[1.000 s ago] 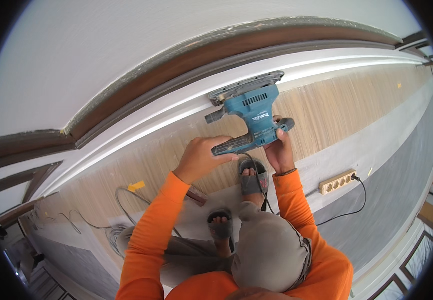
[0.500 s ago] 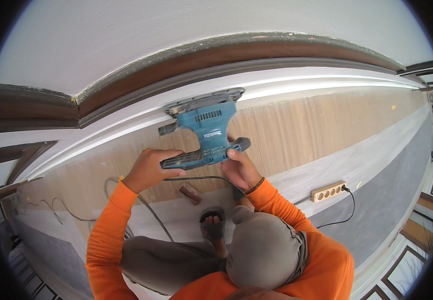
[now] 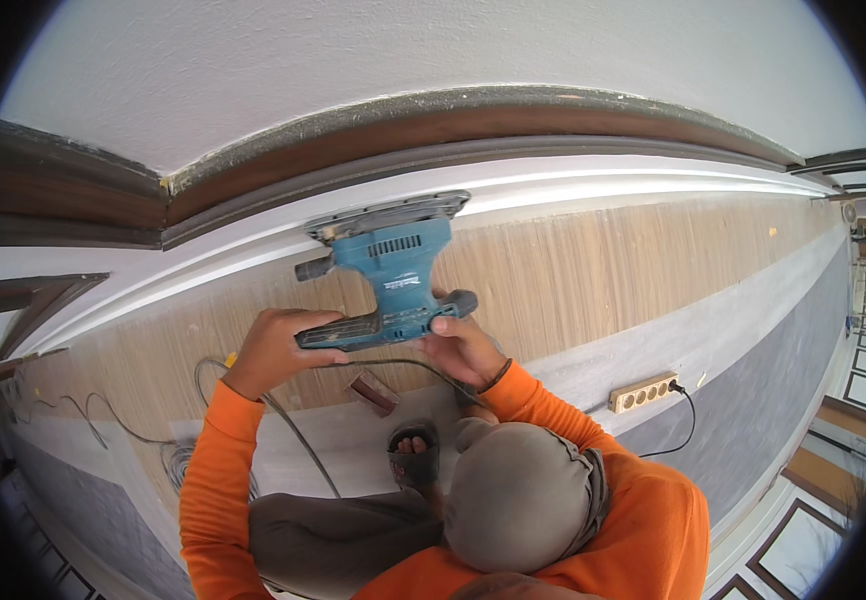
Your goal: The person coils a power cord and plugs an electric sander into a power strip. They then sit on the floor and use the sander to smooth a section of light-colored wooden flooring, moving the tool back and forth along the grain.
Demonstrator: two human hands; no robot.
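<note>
A teal electric sander point(image 3: 405, 275) is held between my two hands, its flat dark pad facing the white moulding point(image 3: 553, 182) at the foot of the wall. The pad lies against or very close to the moulding. My left hand point(image 3: 278, 350) is wrapped round the end of the dark rear handle. On the opposite side, my right hand point(image 3: 468, 352) grips the body beside a dark knob, its thumb on top. A dark power cord runs from near the sander down past my right wrist.
A small reddish-brown block point(image 3: 373, 393) lies on the floor near my sandaled foot point(image 3: 414, 452). To the right, a beige power strip point(image 3: 643, 394) has one black plug in it. Loops of cable point(image 3: 181, 462) lie on the left. Dark wooden trim point(image 3: 453, 128) runs above the moulding.
The sander and both hands have shifted slightly left in the picture. The surroundings sit a little lower, as the view has tilted. Both hands keep their hold.
</note>
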